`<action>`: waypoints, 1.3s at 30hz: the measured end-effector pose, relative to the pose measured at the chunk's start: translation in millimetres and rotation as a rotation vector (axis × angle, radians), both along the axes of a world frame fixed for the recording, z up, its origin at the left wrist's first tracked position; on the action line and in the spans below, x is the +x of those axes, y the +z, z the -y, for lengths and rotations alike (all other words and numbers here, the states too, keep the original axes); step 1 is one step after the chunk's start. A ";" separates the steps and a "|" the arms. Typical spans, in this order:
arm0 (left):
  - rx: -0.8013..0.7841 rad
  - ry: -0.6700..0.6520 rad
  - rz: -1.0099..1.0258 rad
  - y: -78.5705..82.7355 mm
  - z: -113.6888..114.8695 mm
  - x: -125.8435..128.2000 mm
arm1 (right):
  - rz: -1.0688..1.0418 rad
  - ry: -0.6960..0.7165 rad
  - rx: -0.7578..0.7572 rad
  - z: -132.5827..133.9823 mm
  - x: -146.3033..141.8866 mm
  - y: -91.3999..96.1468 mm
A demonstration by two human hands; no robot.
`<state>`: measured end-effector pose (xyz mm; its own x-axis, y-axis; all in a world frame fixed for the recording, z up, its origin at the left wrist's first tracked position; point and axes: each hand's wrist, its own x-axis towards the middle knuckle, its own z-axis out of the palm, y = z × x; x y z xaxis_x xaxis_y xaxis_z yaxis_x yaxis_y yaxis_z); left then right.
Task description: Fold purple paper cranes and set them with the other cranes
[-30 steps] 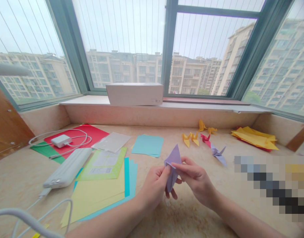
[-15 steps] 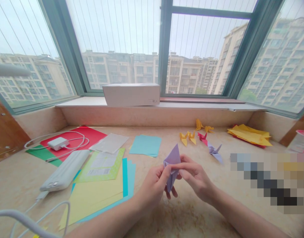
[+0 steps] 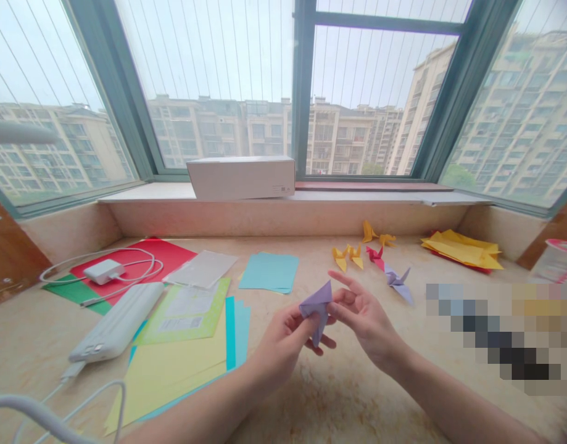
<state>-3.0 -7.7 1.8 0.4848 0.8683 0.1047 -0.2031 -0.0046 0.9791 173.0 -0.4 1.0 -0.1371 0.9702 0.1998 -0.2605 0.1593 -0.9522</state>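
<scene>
The left hand [image 3: 283, 336] pinches a folded lilac paper [image 3: 316, 303] between thumb and fingertips. The right hand [image 3: 364, 317] closes thumb and middle fingers on the paper's right side, with the index finger stretched out straight above it. The paper is held in the air just above the pale stone worktop [image 3: 357, 394], one point tipped up to the right and a narrower point hanging down between the two hands. Left of the hands lie yellow sheets [image 3: 181, 364] over teal sheets [image 3: 231, 333], and on them a green-edged packet [image 3: 186, 308] with a white printed label whose writing is too small to read. Beside it rests a white power bank [image 3: 119, 320] with a cable plugged in, and beyond that a white charger [image 3: 105, 271] sits on a red sheet [image 3: 167, 253]. Ahead of the hands lies a stack of light blue sheets [image 3: 270, 271]. To the right stand small folded cranes: yellow cranes [image 3: 348, 256], a red crane [image 3: 376, 254] and a lilac crane [image 3: 397, 279]. A pile of yellow paper [image 3: 463, 250] lies farther right. On the window sill [image 3: 357, 196] sits a white box [image 3: 241, 177]; the small print on its front cannot be read.
</scene>
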 end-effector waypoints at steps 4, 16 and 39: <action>-0.034 0.072 -0.012 2.1 0.8 0.2 | 0.081 -0.030 0.011 -1.4 2.8 -3.2; -0.007 0.149 0.051 1.0 -6.5 -1.4 | 0.044 -0.023 -0.054 -3.3 5.2 -1.5; 0.017 0.102 0.069 1.4 -7.4 -2.9 | 0.144 -0.021 0.031 -1.7 11.6 1.0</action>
<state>-5.9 -0.3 3.1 0.3853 0.9105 0.1500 -0.2672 -0.0456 0.9626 184.6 1.3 2.0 -0.1460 0.9669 0.2092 -0.1183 0.1929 -0.9741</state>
